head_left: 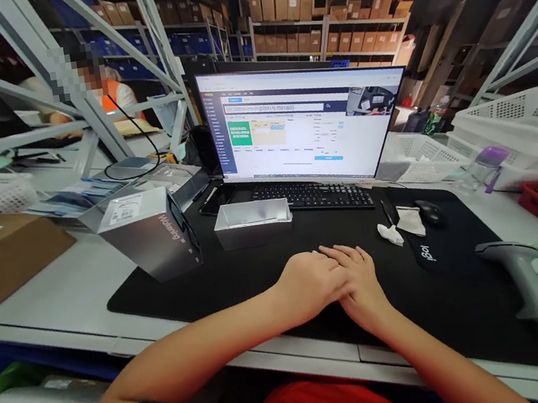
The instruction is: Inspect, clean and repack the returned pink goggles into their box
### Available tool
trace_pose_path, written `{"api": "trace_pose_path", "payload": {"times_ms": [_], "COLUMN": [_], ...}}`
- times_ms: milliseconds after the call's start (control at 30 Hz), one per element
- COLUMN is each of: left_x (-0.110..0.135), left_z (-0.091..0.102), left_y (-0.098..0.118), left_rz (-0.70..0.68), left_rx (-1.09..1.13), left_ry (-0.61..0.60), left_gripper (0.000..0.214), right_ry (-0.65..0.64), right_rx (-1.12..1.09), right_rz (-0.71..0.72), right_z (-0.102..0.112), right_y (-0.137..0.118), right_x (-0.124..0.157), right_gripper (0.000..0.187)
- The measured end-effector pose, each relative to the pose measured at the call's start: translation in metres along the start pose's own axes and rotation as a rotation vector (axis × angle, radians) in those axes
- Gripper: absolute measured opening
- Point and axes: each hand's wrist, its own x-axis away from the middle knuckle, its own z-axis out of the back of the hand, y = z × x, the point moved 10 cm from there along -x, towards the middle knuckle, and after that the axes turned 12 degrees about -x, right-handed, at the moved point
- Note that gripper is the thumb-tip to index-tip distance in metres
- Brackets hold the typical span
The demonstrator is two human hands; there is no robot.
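Note:
My left hand (pixel 309 284) and my right hand (pixel 363 280) rest together on the black desk mat (pixel 254 274), near its front edge. The left one is closed, its bent fingers lying over the right. The right hand's visible fingers are stretched out side by side, partly covered by the left. No object shows in either hand. Beyond them stands an open silver-grey box tray (pixel 255 232). To its left is a larger grey printed box (pixel 153 239), tilted in view, with a white label on top.
A monitor (pixel 291 147) stands behind a black keyboard (pixel 313 195). To the right lie crumpled white tissue (pixel 390 234), a mouse (pixel 430 212) and a grey barcode scanner (pixel 523 281). White baskets (pixel 520 123) stand farther right; a brown carton (pixel 9 257) sits left. A person (pixel 114 96) is behind the metal frame.

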Motion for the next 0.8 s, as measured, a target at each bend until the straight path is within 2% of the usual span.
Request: {"api": "trace_pose_path", "payload": {"times_ms": [67,133,267,333,400,500,567,600,667,733,800], "left_x": [0.019,0.032,0.048,0.053,0.057,0.060,0.058,0.055,0.048,0.042,0.038], "left_z": [0.006,-0.002,-0.037,-0.044,-0.045,-0.043,-0.041,-0.040,-0.041,-0.044,-0.044], "left_y": [-0.010,-0.026,-0.042,-0.042,-0.043,-0.046,-0.051,-0.055,-0.059,-0.057,-0.047], "left_rz": [0.016,0.111,0.275,0.311,0.349,0.393,0.403,0.402,0.379,0.326,0.248], "left_rx": [0.049,0.089,0.246,0.301,0.341,0.402,0.418,0.423,0.484,0.665,0.887], "left_ry": [0.105,0.081,-0.151,-0.188,-0.189,-0.209,-0.245,-0.269,-0.332,-0.391,-0.409], "left_gripper": [0.056,0.076,0.062,0.060,0.064,0.071,0.071,0.072,0.082,0.100,0.110], "right_ry": [0.017,0.051,0.196,0.279,0.373,0.466,0.495,0.519,0.586,0.602,0.549], "right_rx": [-0.106,-0.229,-0.349,-0.346,-0.350,-0.484,-0.607,-0.626,-0.535,-0.347,-0.191], "right_rz": [-0.006,-0.001,0.009,-0.024,-0.132,-0.416,-0.514,-0.493,-0.312,-0.023,0.274], "right_z": [0.000,0.003,0.022,0.035,0.048,0.054,0.053,0.056,0.074,0.092,0.098], "right_y": [0.001,0.004,0.014,0.027,0.051,0.092,0.099,0.092,0.060,0.011,-0.037], "right_x": [-0.001,0.000,0.013,0.025,0.041,0.067,0.074,0.073,0.064,0.054,0.050], "right_gripper": [0.041,0.039,0.034,0.032,0.033,0.041,0.045,0.044,0.034,0.025,0.033]}}
